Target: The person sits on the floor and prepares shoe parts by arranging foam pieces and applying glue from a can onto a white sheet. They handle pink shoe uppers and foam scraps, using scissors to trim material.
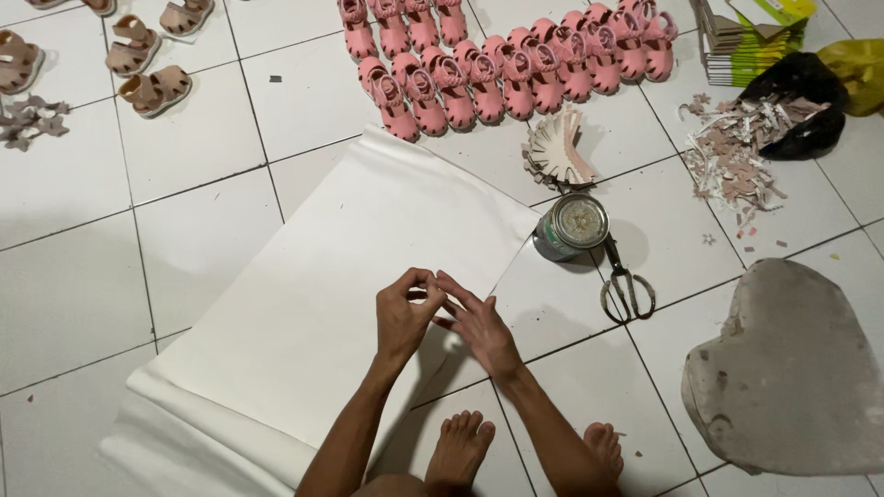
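My left hand (403,313) and my right hand (481,327) meet over the right edge of a large white sheet (304,304) spread on the tiled floor. The fingertips of both pinch together at one spot; whatever small thing lies between them is too small to make out. A round tin (571,225) with a glittery top stands just beyond the sheet's edge, to the right of my hands. Metal scissors (624,285) lie on the tile beside the tin. My bare feet (465,446) show at the bottom.
Rows of small pink sandals (497,64) line the far floor; beige sandals (138,64) at far left. A fan of beige cut pieces (557,152), paper scraps (737,152), black bag (806,92), stacked boards (746,41), grey heart-shaped cushion (792,368) at right.
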